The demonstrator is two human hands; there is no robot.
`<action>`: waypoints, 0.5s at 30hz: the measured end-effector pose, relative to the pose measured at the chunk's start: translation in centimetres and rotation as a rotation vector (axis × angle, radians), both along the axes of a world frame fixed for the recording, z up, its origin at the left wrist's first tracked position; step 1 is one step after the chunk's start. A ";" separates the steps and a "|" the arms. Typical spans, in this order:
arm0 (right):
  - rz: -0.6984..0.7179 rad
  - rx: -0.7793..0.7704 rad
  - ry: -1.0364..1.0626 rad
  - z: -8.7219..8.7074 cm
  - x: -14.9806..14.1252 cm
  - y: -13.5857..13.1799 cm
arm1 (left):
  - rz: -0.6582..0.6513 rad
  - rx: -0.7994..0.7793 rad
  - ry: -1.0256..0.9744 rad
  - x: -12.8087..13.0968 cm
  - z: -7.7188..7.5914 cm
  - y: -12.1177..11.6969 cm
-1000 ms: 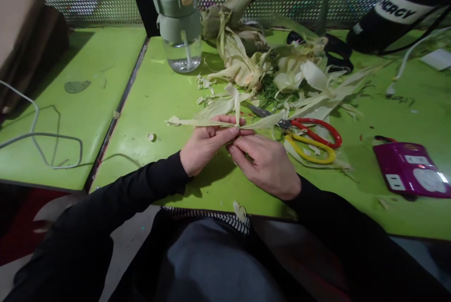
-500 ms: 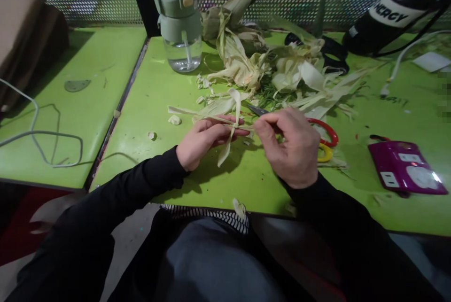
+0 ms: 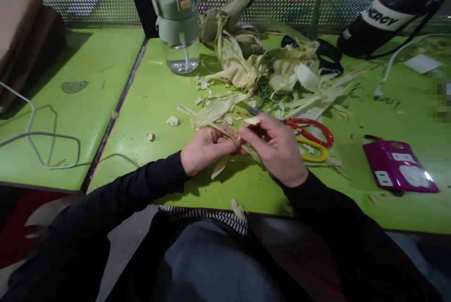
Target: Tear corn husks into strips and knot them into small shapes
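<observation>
My left hand (image 3: 204,149) and my right hand (image 3: 276,147) meet over the green table (image 3: 158,100), both pinched on thin strips of pale corn husk (image 3: 207,116). The strips cross between my fingertips; one end runs up to the left, another hangs down below my left hand. A short husk end sticks out above my right thumb. Just right of my right hand lie scissors with red and yellow handles (image 3: 312,137), blades pointing left behind my fingers.
A heap of corn husks (image 3: 268,67) fills the table's middle back. A clear bottle with a green lid (image 3: 178,25) stands at back left. A purple power strip (image 3: 400,168) lies right, a black device (image 3: 384,15) far right. A grey cable (image 3: 42,137) loops on the left table.
My right hand pulled out to the right with a strip, then came back against my left hand. The husk strips shifted and one end now hangs lower.
</observation>
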State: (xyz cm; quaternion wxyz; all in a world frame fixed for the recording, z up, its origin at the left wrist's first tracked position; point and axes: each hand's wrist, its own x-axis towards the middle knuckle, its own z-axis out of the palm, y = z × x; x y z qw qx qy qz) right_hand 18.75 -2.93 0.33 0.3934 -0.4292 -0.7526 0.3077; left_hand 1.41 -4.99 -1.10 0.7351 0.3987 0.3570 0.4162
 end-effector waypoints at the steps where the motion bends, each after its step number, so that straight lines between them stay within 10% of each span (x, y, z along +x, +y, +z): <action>1: -0.001 -0.012 0.001 0.0 0.0 0.1 | -0.005 -0.014 0.004 0.0 0.0 0.1; 7: 0.040 -0.120 -0.109 -0.3 1.0 1.0 | 0.142 -0.123 -0.070 -0.5 0.6 1.0; 15: -0.133 0.536 -0.275 -0.7 1.5 1.0 | 0.254 -0.212 -0.135 -0.8 1.5 1.7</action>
